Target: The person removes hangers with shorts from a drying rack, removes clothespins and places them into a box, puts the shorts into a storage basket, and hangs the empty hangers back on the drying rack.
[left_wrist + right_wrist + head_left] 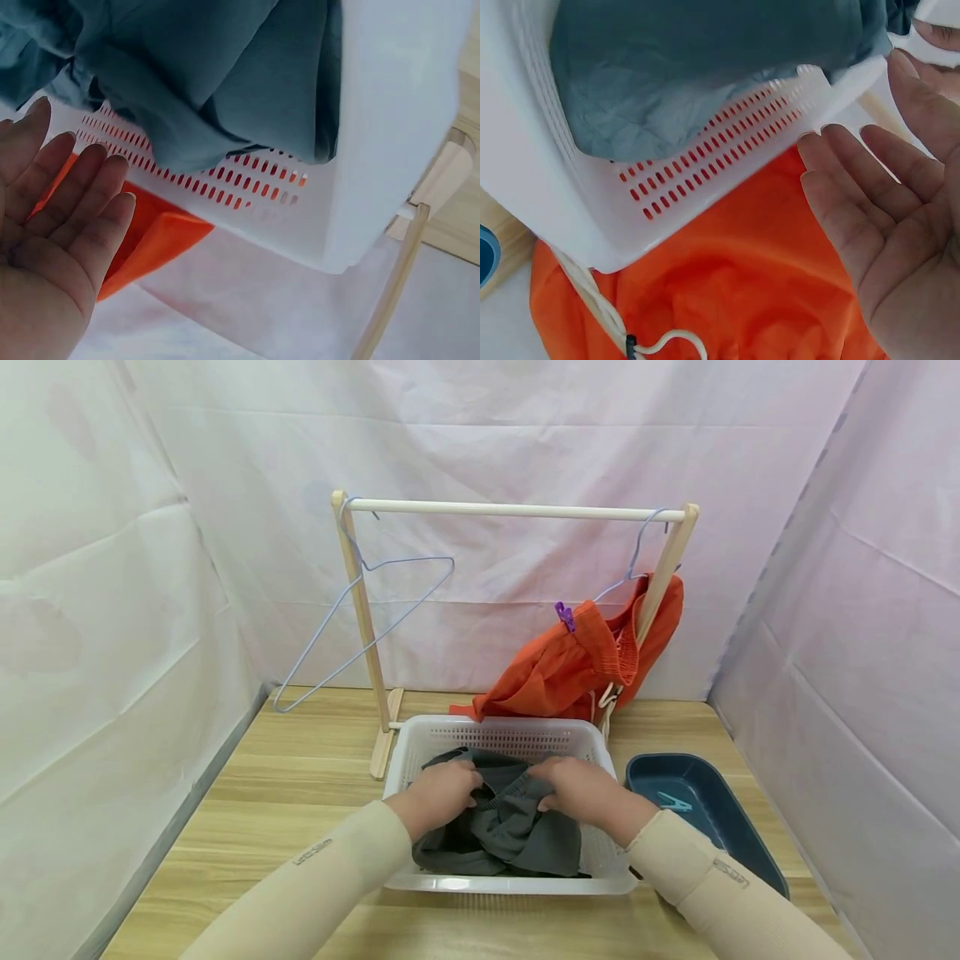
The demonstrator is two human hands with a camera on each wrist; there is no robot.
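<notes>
Head view: hands apart over dark grey cloth in a basket

Looks down on a desk (300, 777) carrying a white basket (510, 884), with a dark grey garment (517, 839) lying rumpled inside. Probably set there to have the walls gather the loose folds, and placed in front of the body for equal reach from both sides.

Shows the left hand (447, 787) at the garment's left part and the right hand (581, 785) at its right part, apart from each other, seemingly spaced to match the cloth's breadth. Shows no pinch in either wrist view: palms in sight, fingers loosely extended, nothing gripped. Cannot tell light fingertip contact from a near miss.

Behind the basket, includes a rack (510, 510) with a bare blue hanger (408, 559) hooked near the left end and a second hanger (638, 543) near the right, running into an orange garment (547, 668). Likely hung at opposite ends to leave room between. Has a purple clip (566, 617) at the orange waistband, apparently to stop slipping.

Just right of the basket, shows a dark blue tray (686, 774) with a light blue piece (674, 802) inside, perhaps a clip, presumably put there for easy reach.
</notes>
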